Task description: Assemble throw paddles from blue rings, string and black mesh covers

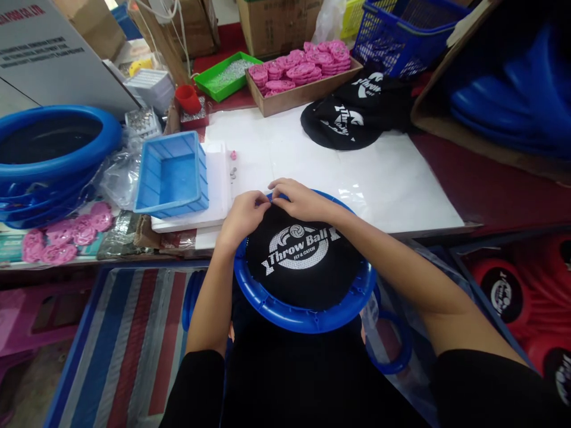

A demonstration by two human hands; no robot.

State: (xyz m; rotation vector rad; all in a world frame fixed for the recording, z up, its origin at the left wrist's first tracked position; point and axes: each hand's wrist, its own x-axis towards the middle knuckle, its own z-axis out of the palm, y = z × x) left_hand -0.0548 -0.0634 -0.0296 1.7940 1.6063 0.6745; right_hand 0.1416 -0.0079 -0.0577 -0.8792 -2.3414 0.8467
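Note:
A blue plastic ring rests against the table's front edge, above my lap. Black fabric printed "Throw Ball" in white spans its inside. My left hand pinches the far rim and fabric edge at the upper left, its fingers pressed together. Right beside it my right hand grips the same far edge, thumb and forefinger closed on the fabric at the rim. The fingertips of both hands nearly touch. Whatever small part may lie between them is hidden.
On the white tabletop stands a light blue bin. Pink bundles fill a cardboard tray at the back, near a green tray and black printed discs. Stacked blue rings are left; red discs lie right.

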